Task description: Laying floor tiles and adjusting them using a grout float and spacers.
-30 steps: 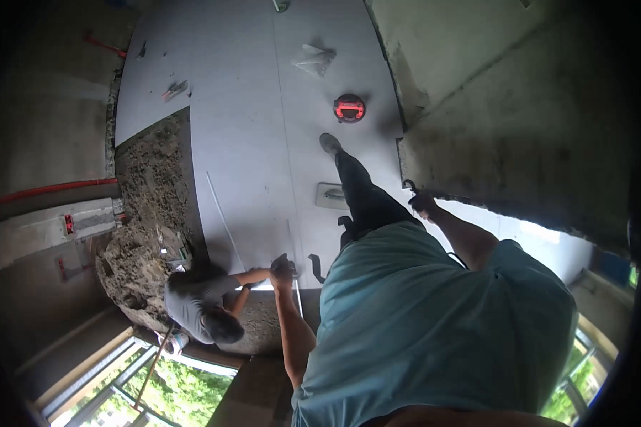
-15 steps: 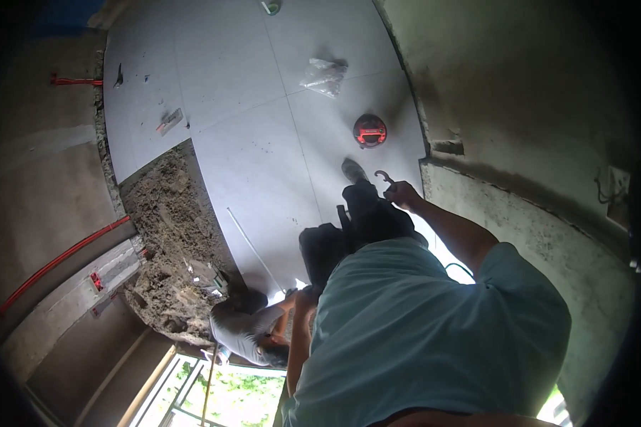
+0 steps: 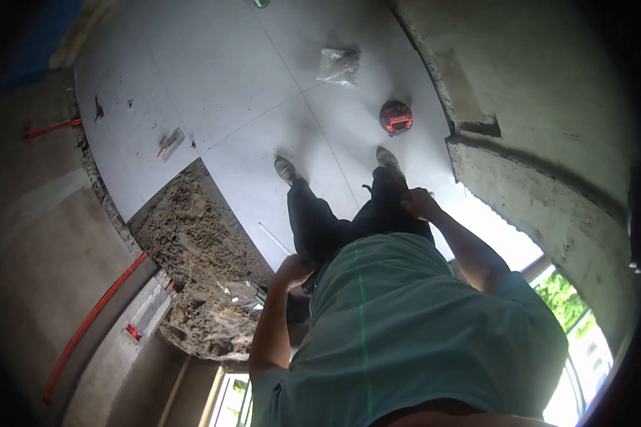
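My right hand [image 3: 420, 204] is closed in front of my right thigh. A small dark hooked tip [image 3: 367, 188] pokes out beyond the black trousers [image 3: 310, 217]. It looks like the end of the hook-ended tool in my grip, the rest being lost against the dark cloth. At my left hip, my left hand [image 3: 293, 272] has its fingers curled; what they hold, if anything, is hidden. Ahead of my right shoe [image 3: 388, 158] a round black-and-red suction cup lifter [image 3: 396, 118] sits on the pale tiles [image 3: 242, 146].
A clear plastic bag [image 3: 339, 67] lies farther off. To the left are a notched trowel [image 3: 170, 144] and a patch of rough mortar [image 3: 185, 213] beside the tile edge. A thin white rod [image 3: 274, 238] rests near my left leg. Red conduit [image 3: 96, 327] runs along the left wall.
My right hand has drawn in against my thigh, the hooked tool now mostly hidden. My left hand has come into fuller view. My legs now stand apart, and the crouching person is out of sight.
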Demonstrator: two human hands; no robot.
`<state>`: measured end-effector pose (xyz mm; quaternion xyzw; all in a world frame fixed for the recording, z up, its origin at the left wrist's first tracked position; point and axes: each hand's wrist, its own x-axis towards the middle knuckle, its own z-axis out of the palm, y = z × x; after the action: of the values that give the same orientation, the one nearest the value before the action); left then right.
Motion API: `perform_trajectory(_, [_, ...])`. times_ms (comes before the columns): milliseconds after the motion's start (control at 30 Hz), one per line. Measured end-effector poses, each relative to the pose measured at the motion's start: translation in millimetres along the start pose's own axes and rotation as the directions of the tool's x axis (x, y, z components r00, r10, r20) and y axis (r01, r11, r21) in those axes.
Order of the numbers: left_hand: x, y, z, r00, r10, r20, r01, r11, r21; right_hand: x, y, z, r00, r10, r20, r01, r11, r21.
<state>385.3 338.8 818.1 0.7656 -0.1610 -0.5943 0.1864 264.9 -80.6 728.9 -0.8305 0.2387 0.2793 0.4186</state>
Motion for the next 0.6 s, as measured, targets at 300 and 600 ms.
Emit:
perform_trajectory(300, [11.9, -36.0, -107.1, 0.962, 0.033, 0.270, -0.085, 0.980, 0.181, -113.5, -74.0, 26.5, 0.921, 0.220, 0.320, -0.317, 0.903, 0.289])
perform_trajectory(600, [322.3, -153.2, -204.2, 0.934, 0.091, -0.345, 0.019, 0.953, 0.304, 244.8, 78.9, 156.0, 0.998, 0.024, -0.065, -0.020, 0.998, 0.066])
